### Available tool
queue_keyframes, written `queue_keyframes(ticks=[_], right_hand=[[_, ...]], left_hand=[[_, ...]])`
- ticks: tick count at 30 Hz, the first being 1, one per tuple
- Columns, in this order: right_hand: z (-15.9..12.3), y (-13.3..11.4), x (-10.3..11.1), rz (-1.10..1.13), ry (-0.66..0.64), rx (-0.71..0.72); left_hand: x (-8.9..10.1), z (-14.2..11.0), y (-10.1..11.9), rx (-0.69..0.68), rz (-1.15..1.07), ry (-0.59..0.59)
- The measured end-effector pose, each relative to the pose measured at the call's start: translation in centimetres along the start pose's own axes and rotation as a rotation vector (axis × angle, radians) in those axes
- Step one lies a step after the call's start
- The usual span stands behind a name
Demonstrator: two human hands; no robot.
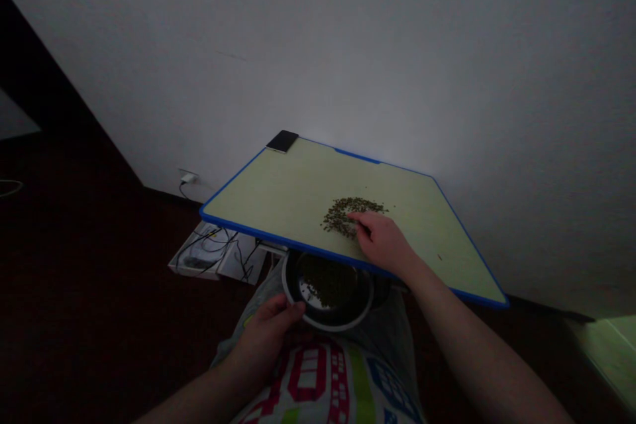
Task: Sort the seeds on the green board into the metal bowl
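Observation:
My left hand [275,326] grips the rim of a round metal bowl [330,327] on my lap, its thumb over the edge. Inside the bowl lies a heap of small dark green-brown grains [330,281]. Over the pale, blue-edged tabletop [293,195], my right hand [380,238] stretches its index finger into a patch of similar grains [348,205]. Its thumb is apart from that finger, and nothing shows between them. The other fingers are mostly hidden. The bowl sits just below the table's near edge.
A dark flat device [283,140], perhaps a phone, lies at the table's far left corner. White boxes with black cables [209,248] stand on the floor to the left. A plug [187,178] sits in the wall behind.

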State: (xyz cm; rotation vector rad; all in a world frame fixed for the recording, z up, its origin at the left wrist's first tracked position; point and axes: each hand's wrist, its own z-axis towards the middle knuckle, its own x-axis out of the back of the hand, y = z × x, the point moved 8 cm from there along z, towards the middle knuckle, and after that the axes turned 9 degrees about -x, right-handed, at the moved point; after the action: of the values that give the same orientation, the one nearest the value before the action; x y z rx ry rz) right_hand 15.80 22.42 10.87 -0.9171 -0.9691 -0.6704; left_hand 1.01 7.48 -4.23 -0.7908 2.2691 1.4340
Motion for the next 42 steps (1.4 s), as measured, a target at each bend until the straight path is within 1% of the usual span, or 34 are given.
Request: queue_keyframes(ticks=[8, 13, 20, 25, 31, 37, 42], right_hand=[[0.3, -0.2, -0.2, -0.002, -0.005, 0.005], [0.5, -0.3, -0.3, -0.021, -0.005, -0.008], [0.9, -0.4, -0.6, -0.033, -0.010, 0.011], [0.8, -0.8, -0.6, -0.021, -0.012, 0.031], [1.4, -0.9, -0.7, -0.040, -0.004, 0.001], [2.3, -1.0, -1.2, -0.055, -0.038, 0.012], [2.6, -1.6, -1.6, -0.049, -0.087, 0.040]], left_hand=[[-0.5, -0.4, 0.6, 0.002, -0.002, 0.010], [-0.5, -0.3, 0.5, -0.007, 0.017, 0.012], [-0.4, -0.2, 0.1, 0.004, -0.004, -0.011], [-0.4, -0.4, 0.3, 0.008, 0.011, 0.004], [-0.4, -0.3, 0.4, 0.009, 0.028, 0.012], [-0.4, -0.3, 0.5, -0.008, 0.017, 0.001], [-0.6, -0.5, 0.7, -0.006, 0.034, 0.000]])
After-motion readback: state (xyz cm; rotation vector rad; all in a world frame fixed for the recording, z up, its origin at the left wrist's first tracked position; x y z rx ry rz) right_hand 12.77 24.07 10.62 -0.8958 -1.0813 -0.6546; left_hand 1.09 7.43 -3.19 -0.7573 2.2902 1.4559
